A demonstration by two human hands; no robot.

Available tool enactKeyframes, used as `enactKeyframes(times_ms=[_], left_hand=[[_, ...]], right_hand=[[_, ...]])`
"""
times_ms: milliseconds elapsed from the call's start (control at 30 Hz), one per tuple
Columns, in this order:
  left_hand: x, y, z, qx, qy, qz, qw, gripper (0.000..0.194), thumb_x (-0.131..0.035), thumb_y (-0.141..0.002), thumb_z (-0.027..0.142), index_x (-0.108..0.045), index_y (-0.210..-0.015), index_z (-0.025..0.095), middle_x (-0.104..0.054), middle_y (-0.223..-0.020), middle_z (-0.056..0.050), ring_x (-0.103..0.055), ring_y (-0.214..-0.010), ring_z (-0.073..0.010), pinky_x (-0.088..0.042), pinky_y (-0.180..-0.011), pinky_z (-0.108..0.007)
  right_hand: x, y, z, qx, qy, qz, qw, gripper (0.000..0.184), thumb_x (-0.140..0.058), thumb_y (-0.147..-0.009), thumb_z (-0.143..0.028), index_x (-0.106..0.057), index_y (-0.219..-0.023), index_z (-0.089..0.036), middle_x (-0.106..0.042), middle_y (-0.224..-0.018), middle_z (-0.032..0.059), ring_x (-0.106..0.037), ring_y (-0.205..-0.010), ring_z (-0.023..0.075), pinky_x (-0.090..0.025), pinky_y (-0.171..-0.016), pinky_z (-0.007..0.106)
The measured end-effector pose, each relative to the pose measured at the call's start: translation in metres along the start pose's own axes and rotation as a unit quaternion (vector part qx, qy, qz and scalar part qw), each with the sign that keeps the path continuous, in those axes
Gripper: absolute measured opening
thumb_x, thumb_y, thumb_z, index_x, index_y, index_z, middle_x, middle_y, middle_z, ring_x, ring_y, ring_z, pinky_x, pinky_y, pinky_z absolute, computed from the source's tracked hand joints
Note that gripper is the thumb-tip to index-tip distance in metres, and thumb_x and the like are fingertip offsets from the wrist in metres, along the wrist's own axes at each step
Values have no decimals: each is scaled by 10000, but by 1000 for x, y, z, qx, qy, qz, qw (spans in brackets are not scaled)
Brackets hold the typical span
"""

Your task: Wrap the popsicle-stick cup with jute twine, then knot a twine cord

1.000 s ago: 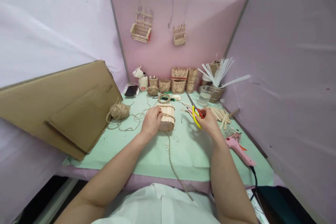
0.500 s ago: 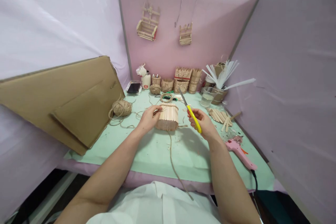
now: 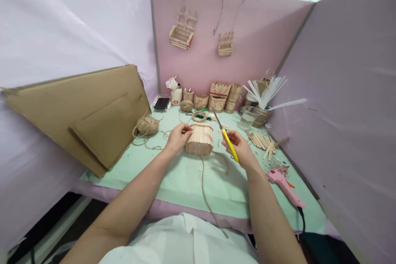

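My left hand (image 3: 179, 137) grips the left side of a small basket made of popsicle sticks (image 3: 200, 137), which is tilted so its base faces me. Twine wraps the basket near its far rim. One length of twine (image 3: 203, 183) runs from under it over the table edge onto my shirt, and another loose end curls to its right. Just right of the basket, my right hand (image 3: 239, 145) holds scissors with yellow handles (image 3: 229, 144), their blades pointing up and away from me. The scissors do not touch the basket.
A ball of twine (image 3: 147, 125) lies left, before leaning cardboard (image 3: 102, 119). Loose sticks (image 3: 261, 140) and a pink glue gun (image 3: 286, 187) are on the right. Finished stick baskets (image 3: 217, 103) and a plastic cup of water (image 3: 246, 119) stand at the back.
The view has shifted slightly. A twine end now shows stretched out to the right of the basket. Both hands keep their holds on the basket and the scissors.
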State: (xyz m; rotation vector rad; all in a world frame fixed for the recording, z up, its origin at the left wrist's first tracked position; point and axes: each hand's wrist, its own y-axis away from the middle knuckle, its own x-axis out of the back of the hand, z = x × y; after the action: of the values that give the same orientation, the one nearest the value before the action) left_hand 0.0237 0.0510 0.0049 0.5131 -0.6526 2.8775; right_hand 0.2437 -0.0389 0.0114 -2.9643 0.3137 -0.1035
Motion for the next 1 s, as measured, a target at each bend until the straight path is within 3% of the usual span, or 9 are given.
enactKeyframes(times_ms=[167, 400, 633, 867, 1000], left_hand=[[-1, -1, -2, 16, 74, -2, 997, 89, -555, -700, 208, -578, -772, 162, -602, -728, 1, -545, -671, -118, -440, -641, -244], [-2, 3, 5, 11, 66, 21, 998, 102, -557, -698, 193, -605, -783, 164, -642, -778, -10, -570, -717, -125, -453, -702, -257], [-2, 5, 6, -36, 19, 28, 999, 127, -551, -705, 164, -643, -792, 173, -663, -831, -19, -575, -767, -137, -448, -734, -267], [-4, 4, 3, -15, 45, 28, 998, 117, -564, -707, 186, -658, -776, 172, -670, -812, -26, -569, -732, -141, -439, -702, -268], [-6, 5, 2, 5, 101, 25, 995, 175, -593, -690, 196, -617, -861, 174, -666, -824, -26, -582, -744, -140, -432, -686, -263]], right_hand=[[0, -4, 8, 63, 107, -21, 992, 436, -752, -581, -370, -509, -901, -202, -566, -827, 4, -532, -736, 133, -438, -673, 271], [-2, 0, 7, 95, 222, -32, 970, 392, -706, -611, -385, -518, -893, -188, -542, -802, 4, -470, -666, 116, -407, -600, 247], [-6, 5, 0, 122, 272, -51, 953, 321, -656, -660, -373, -524, -889, -191, -533, -782, -2, -430, -628, 107, -395, -578, 245], [-4, 5, 0, 133, 299, -63, 943, 297, -637, -683, -401, -553, -874, -189, -544, -772, 3, -439, -632, 112, -397, -581, 248], [-5, 6, 1, 129, 307, -64, 941, 293, -630, -685, -406, -564, -870, -187, -550, -751, 3, -434, -613, 110, -395, -571, 248]])
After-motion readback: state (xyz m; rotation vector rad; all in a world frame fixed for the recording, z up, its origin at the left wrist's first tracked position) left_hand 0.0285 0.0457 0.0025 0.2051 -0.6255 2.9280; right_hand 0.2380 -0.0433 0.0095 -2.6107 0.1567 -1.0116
